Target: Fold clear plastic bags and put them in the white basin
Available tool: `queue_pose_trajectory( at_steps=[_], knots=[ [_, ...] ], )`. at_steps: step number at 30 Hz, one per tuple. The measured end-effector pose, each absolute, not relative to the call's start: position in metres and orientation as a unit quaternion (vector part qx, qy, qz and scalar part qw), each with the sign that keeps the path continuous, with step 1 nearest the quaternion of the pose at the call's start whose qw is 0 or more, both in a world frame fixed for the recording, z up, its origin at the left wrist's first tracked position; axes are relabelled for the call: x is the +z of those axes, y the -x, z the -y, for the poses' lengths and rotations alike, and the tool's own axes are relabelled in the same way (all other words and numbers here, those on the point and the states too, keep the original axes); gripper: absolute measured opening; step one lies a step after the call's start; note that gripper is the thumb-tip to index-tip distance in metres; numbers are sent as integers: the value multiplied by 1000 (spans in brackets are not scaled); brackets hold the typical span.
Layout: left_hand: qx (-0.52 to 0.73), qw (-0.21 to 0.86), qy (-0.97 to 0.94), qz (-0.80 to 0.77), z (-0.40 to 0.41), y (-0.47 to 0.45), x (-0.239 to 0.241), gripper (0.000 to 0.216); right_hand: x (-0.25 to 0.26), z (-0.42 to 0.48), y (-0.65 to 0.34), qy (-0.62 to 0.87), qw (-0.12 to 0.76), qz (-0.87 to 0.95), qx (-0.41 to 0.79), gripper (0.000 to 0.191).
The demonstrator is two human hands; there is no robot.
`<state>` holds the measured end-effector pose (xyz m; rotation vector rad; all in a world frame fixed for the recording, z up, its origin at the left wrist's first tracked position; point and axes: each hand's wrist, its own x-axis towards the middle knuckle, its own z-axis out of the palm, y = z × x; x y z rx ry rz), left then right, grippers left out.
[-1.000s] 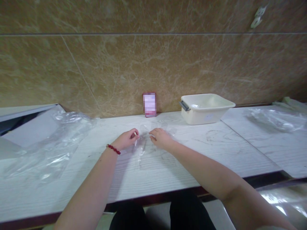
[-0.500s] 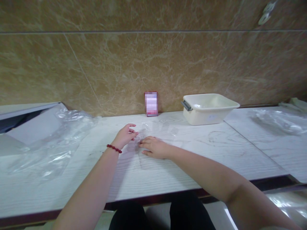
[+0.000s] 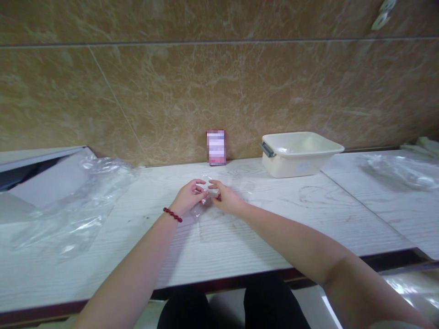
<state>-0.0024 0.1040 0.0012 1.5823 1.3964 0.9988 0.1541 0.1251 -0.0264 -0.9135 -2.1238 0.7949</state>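
A thin clear plastic bag (image 3: pixel 196 211) lies on the white wood-grain table in front of me, its near-left edge crumpled and its outline hard to see. My left hand (image 3: pixel 190 195), with a dark red bead bracelet (image 3: pixel 172 214) at the wrist, pinches the bag's left part between thumb and fingers. Facing it from the right, my right hand (image 3: pixel 227 199) hovers over the bag with thumb and forefinger apart. The fingertips of both hands nearly meet; whether the right ones touch the film is unclear.
A phone (image 3: pixel 216 148) with a blurred screen leans on the tiled wall. A cream plastic tub (image 3: pixel 297 165) with a grey handle stands to its right. Clear plastic sheeting (image 3: pixel 80 219) and an opened white box (image 3: pixel 51 180) are at left. More clear plastic (image 3: pixel 401 171) lies far right.
My left hand has moved right and closed on the bag's edge. My right hand has lifted from lying flat on the bag and turned its fingertips toward the left hand.
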Motion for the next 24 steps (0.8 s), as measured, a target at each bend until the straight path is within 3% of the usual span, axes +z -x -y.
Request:
queue_pose_trajectory(
  at_steps=[10,13,18,24],
  knots=[
    [430,462,-588,-506,-108,6,-3,33,-19,-124,-157,363,313,830,285,50],
    [419,403,-622,-524,-112,18,-1,34,-19,-126,-158,334,322,842,275,47],
    [256,226,-782,-522,-109,34,7,29,-16,-128,-161,287,292,883,230,22],
    [160,180,-852,-464,-102,37,14,30,-12,-133,-165,258,252,914,189,24]
  ],
)
